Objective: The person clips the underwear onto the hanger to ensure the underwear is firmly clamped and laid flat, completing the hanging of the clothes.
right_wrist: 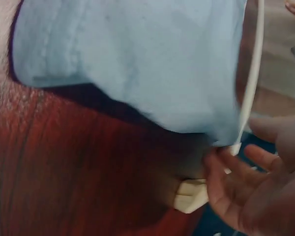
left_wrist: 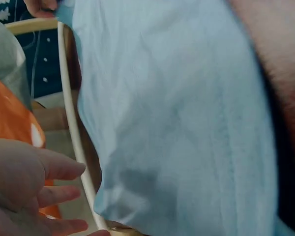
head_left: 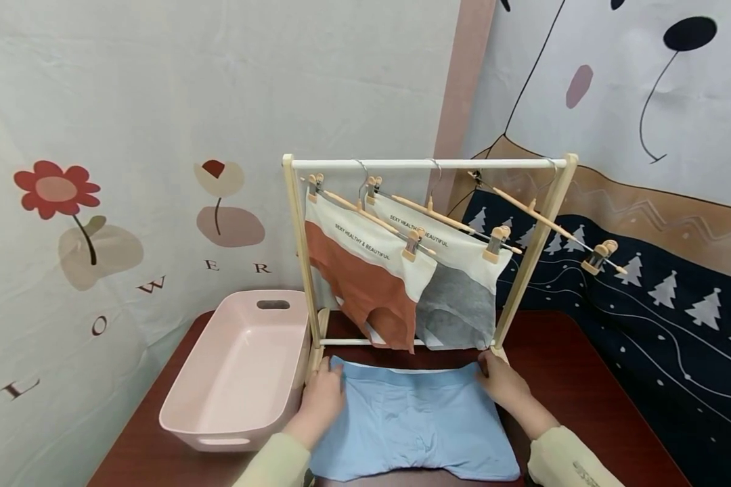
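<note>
A pair of light blue boxer briefs [head_left: 414, 419] lies spread over the table, waistband toward the rack. Beside its left waistband corner is my left hand [head_left: 324, 396]; in the left wrist view its fingers [left_wrist: 61, 169] are spread, with a gap between them and the cloth. My right hand [head_left: 504, 385] pinches the right waistband corner, seen blurred in the right wrist view. Behind the briefs, a white-and-rust pair of underpants [head_left: 371, 277] and a white-and-grey pair [head_left: 457, 297] hang clipped to hangers on a small rack [head_left: 512, 164].
A pink basket [head_left: 237, 365] stands on the left of the dark red table [head_left: 560, 372]. On the rack's right end hangs a hanger [head_left: 542, 220] with bare clips, reaching past the post. Printed cloth [head_left: 158, 101] covers the walls behind.
</note>
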`<state>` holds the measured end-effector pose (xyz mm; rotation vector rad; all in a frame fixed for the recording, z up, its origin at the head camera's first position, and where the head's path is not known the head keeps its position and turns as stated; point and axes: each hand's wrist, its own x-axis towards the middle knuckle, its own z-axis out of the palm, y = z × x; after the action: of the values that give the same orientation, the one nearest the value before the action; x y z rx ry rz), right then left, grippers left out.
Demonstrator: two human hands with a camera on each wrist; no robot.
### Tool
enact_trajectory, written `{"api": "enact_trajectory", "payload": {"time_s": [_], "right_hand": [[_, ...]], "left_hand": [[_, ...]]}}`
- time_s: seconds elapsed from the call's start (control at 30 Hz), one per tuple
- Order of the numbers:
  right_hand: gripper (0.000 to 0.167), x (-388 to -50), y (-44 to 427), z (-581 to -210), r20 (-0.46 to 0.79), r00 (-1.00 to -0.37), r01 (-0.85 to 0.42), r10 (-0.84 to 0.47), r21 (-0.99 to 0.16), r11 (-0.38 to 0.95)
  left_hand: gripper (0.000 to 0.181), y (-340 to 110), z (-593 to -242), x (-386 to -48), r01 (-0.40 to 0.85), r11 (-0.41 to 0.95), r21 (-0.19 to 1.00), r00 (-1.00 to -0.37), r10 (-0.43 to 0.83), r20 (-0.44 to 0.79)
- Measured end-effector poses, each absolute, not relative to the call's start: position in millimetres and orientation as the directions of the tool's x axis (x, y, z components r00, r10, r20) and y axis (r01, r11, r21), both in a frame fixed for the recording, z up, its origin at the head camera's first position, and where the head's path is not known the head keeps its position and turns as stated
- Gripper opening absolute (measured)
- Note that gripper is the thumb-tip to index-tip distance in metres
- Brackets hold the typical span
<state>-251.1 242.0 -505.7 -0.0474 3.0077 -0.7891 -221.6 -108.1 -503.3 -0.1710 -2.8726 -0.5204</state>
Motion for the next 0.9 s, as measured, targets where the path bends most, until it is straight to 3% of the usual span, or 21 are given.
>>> {"api": "enact_trajectory", "payload": {"time_s": [0.13,0.27,0.4,0.53,0.6,0.73,0.8,0.9], "right_hand": [[0.04,-230.3,238.5,-492.5,-0.016,-0.997,-0.062,-0.074,-0.391,0.918],[0.029,-199.9,234.6,-484.1,-0.073,-0.981,-0.143,-0.182,-0.365,0.92],[0.033,-172.3,230.4,-485.0,-0.177,-0.909,-0.286,-0.378,-0.395,0.873],[0.032,-159.5,223.8,-494.4,-0.253,-0.821,-0.401,-0.511,-0.38,0.833],[0.029,-157.2,220.1,-501.0,-0.256,-0.801,-0.44,-0.541,-0.361,0.822],[0.021,-154.9,215.0,-514.2,-0.137,-0.792,-0.536,-0.594,-0.31,0.785],[0.021,-155.8,214.4,-517.4,-0.071,-0.797,-0.554,-0.6,-0.309,0.773],[0.019,-160.0,215.5,-514.0,-0.048,-0.818,-0.501,-0.573,-0.429,0.752]], "left_hand": [[0.028,-110.5,-494.2,-199.7,0.218,0.914,0.342,-0.969,0.161,0.187],[0.025,-111.8,-482.0,-171.5,0.332,0.883,0.33,-0.943,0.313,0.112],[0.032,-111.9,-480.2,-150.6,0.43,0.856,0.287,-0.89,0.455,-0.023],[0.031,-110.3,-490.8,-144.3,0.452,0.864,0.221,-0.86,0.488,-0.151],[0.023,-109.0,-497.8,-143.6,0.458,0.87,0.183,-0.861,0.485,-0.151],[0.019,-105.4,-506.8,-142.6,0.459,0.872,0.17,-0.875,0.477,-0.086],[0.021,-104.8,-504.9,-141.9,0.449,0.86,0.244,-0.881,0.472,-0.043],[0.018,-105.9,-495.8,-143.2,0.441,0.803,0.4,-0.886,0.46,0.052]]}}
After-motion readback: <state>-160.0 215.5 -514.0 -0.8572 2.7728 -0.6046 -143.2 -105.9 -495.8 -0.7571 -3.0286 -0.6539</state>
